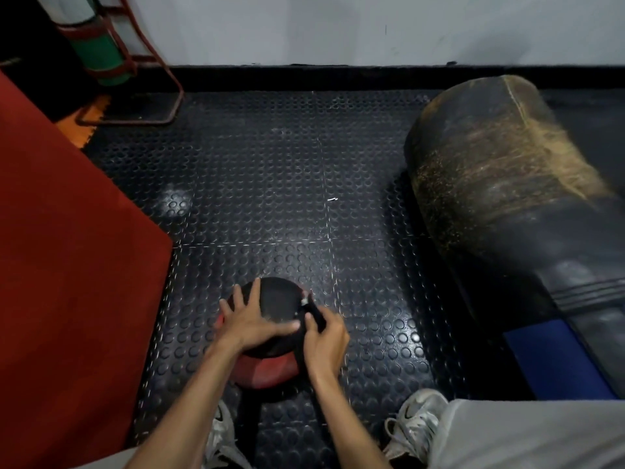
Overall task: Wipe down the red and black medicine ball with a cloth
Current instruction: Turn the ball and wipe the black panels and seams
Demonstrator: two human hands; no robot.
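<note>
The red and black medicine ball [275, 299] sits on the studded black rubber floor between my feet, black panel up and red panel [267, 368] toward me. My left hand [248, 318] lies flat on the ball's top left with fingers spread. My right hand [324, 340] grips a dark cloth [313, 311] against the ball's right side; a small white tag shows at the cloth's upper end. The cloth blends with the ball, so its full extent is hard to see.
A worn black punching bag [507, 184] lies on the floor at the right. A red mat [67, 248] covers the left side. A red metal rack with a green roll [101, 59] stands far left by the grey wall. My shoes [414, 421] flank the ball.
</note>
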